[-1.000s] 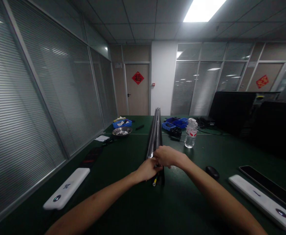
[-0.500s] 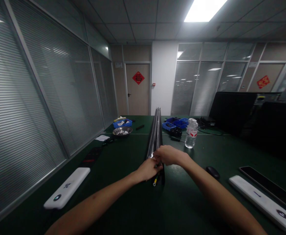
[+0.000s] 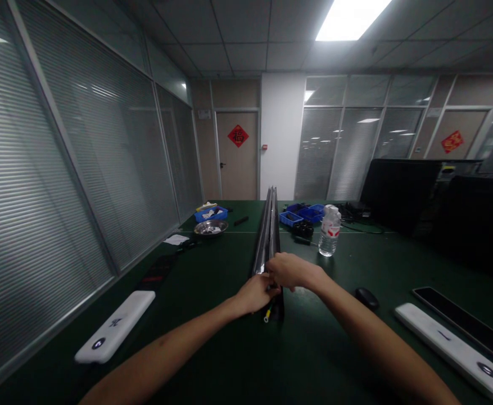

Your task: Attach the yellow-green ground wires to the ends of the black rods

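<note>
1. Little had moved since the preceding frame: the whole scene sat slightly lower in the view, while both hands kept nearly the same position.
2. Left hand (image 3: 252, 295): fingers curled around the near end of a long, dark, glossy channel (image 3: 265, 242), with the thumb toward the right. Whether anything was pinched between the fingers could not be told.
3. Right hand (image 3: 289, 269): bent at the wrist, fingers drawn together and pointing down, touching or almost touching the left fingertips. Its grip was likewise hidden.
4. Channel: it lay lengthwise on the green table (image 3: 212, 270), running from the hands toward the far edge.
5. Ring terminal (image 3: 268, 313): yellow-sleeved, it protruded from the near end, just below the left hand.
6. Left of the channel: a metal bowl (image 3: 211, 233) stood near a filled blue tray (image 3: 213, 217); a white oblong case (image 3: 117, 325) lay closer to the viewer.
7. Right of the channel: an upright water bottle (image 3: 329, 233), a black mouse (image 3: 366, 298) and a second white case (image 3: 451, 346), beside a dark flat slab (image 3: 465, 320).
</note>
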A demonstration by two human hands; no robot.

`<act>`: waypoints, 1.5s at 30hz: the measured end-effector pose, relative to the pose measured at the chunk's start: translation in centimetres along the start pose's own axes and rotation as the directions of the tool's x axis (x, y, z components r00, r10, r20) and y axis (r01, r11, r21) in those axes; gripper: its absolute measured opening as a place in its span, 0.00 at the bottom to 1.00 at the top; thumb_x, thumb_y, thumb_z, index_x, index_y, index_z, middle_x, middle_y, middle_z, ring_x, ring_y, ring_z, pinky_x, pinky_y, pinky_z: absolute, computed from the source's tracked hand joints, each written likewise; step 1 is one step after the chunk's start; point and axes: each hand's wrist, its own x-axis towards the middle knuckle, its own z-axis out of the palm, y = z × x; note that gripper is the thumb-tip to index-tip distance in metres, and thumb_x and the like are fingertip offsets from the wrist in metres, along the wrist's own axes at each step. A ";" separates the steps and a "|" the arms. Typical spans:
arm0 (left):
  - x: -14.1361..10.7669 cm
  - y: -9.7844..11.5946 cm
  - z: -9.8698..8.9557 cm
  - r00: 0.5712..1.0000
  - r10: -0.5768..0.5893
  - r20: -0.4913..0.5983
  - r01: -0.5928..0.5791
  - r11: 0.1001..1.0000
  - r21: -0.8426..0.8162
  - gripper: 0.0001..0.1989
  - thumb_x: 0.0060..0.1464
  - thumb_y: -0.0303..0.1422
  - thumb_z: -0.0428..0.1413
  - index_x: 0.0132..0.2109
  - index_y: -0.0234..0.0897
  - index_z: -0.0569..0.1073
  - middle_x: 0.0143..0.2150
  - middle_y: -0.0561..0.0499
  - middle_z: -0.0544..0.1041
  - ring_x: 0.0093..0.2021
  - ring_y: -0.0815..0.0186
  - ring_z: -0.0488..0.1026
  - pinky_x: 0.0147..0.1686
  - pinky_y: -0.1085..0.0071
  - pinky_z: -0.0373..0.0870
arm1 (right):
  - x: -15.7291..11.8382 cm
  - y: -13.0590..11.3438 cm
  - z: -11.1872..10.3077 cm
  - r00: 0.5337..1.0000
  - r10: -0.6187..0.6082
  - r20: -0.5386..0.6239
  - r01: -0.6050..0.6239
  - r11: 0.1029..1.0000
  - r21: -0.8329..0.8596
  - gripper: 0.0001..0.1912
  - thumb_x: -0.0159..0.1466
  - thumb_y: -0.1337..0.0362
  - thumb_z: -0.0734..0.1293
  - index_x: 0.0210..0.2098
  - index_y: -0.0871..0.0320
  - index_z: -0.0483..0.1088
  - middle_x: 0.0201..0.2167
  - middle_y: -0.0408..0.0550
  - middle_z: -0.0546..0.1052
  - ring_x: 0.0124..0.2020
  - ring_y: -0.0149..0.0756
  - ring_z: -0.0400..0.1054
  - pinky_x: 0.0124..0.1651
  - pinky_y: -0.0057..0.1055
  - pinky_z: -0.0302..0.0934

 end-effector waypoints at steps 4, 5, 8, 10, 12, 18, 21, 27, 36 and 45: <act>0.0 0.1 -0.1 1.000 -0.002 -0.022 0.003 1.000 0.021 0.14 0.64 0.38 0.51 0.50 0.39 0.75 0.50 0.47 0.78 0.49 0.58 0.74 0.51 0.66 0.67 | -0.5 0.3 -0.1 0.990 -0.077 -0.115 0.071 0.996 -0.056 0.11 0.63 0.69 0.66 0.43 0.57 0.78 0.39 0.56 0.82 0.41 0.47 0.78 0.37 0.29 0.66; 0.0 0.1 0.0 1.000 0.000 -0.023 0.001 1.000 0.025 0.14 0.64 0.38 0.51 0.50 0.39 0.75 0.50 0.47 0.78 0.49 0.58 0.74 0.50 0.67 0.68 | -0.5 0.4 -0.1 0.991 -0.078 -0.111 0.073 0.996 -0.053 0.12 0.62 0.69 0.66 0.43 0.56 0.78 0.40 0.55 0.82 0.42 0.46 0.78 0.38 0.29 0.66; 0.1 0.0 0.1 1.000 -0.012 -0.016 0.013 0.999 0.031 0.14 0.63 0.38 0.51 0.49 0.38 0.76 0.49 0.47 0.79 0.48 0.59 0.75 0.47 0.68 0.69 | -0.2 0.8 0.1 0.995 -0.073 -0.071 0.071 0.997 -0.036 0.13 0.61 0.71 0.68 0.44 0.54 0.78 0.41 0.53 0.82 0.43 0.45 0.78 0.38 0.27 0.65; 0.2 -0.1 0.2 1.000 -0.019 -0.022 0.020 0.999 0.041 0.14 0.63 0.38 0.51 0.47 0.37 0.77 0.48 0.46 0.79 0.47 0.59 0.75 0.46 0.68 0.69 | -0.1 1.0 0.1 0.995 -0.078 -0.062 0.077 0.997 -0.028 0.15 0.59 0.72 0.68 0.45 0.54 0.77 0.41 0.52 0.81 0.44 0.45 0.77 0.38 0.26 0.64; 0.3 -0.2 0.2 1.000 -0.013 -0.026 0.015 0.999 0.046 0.13 0.63 0.38 0.52 0.46 0.37 0.77 0.47 0.46 0.79 0.47 0.58 0.75 0.47 0.67 0.69 | 0.0 1.0 0.1 0.994 -0.080 -0.067 0.079 0.997 -0.017 0.15 0.59 0.72 0.68 0.45 0.55 0.77 0.40 0.51 0.82 0.43 0.44 0.78 0.37 0.26 0.63; -0.1 0.0 -0.1 1.000 0.004 -0.009 -0.004 1.000 -0.020 0.14 0.62 0.37 0.53 0.51 0.39 0.76 0.49 0.48 0.79 0.48 0.59 0.75 0.52 0.66 0.67 | -0.1 0.2 -0.3 1.000 0.007 0.027 -0.009 0.998 0.070 0.13 0.65 0.68 0.61 0.37 0.64 0.78 0.25 0.53 0.81 0.27 0.40 0.78 0.26 0.24 0.61; -0.2 0.0 -0.1 1.000 0.005 -0.008 -0.005 1.000 -0.029 0.14 0.62 0.37 0.54 0.52 0.39 0.76 0.49 0.47 0.79 0.48 0.59 0.75 0.53 0.66 0.67 | 0.1 0.1 -0.1 0.997 0.033 0.064 -0.038 0.996 0.086 0.14 0.65 0.68 0.60 0.35 0.65 0.78 0.26 0.56 0.81 0.26 0.40 0.78 0.25 0.24 0.62; 0.1 -0.4 0.2 1.000 0.007 -0.028 -0.006 1.000 0.014 0.14 0.64 0.39 0.52 0.50 0.39 0.76 0.49 0.47 0.79 0.48 0.60 0.75 0.52 0.67 0.67 | -0.1 0.6 0.2 0.996 -0.059 -0.069 0.056 0.998 -0.039 0.12 0.62 0.69 0.67 0.44 0.57 0.78 0.39 0.55 0.82 0.42 0.46 0.78 0.38 0.29 0.65; 0.2 -0.3 0.1 1.000 -0.002 -0.017 0.002 1.000 -0.004 0.14 0.64 0.39 0.51 0.49 0.39 0.76 0.49 0.47 0.78 0.48 0.59 0.75 0.48 0.68 0.69 | 0.0 1.6 0.3 0.995 -0.075 -0.070 0.074 0.997 -0.010 0.17 0.58 0.74 0.68 0.44 0.52 0.77 0.42 0.48 0.82 0.44 0.43 0.77 0.39 0.26 0.63; -0.3 0.4 -0.1 1.000 -0.015 -0.002 0.015 1.000 -0.011 0.15 0.63 0.37 0.52 0.52 0.40 0.76 0.50 0.48 0.79 0.48 0.59 0.75 0.53 0.67 0.67 | 0.3 0.6 0.1 0.999 0.031 0.031 -0.035 0.994 0.107 0.16 0.68 0.63 0.59 0.37 0.64 0.78 0.27 0.55 0.81 0.24 0.38 0.77 0.25 0.25 0.61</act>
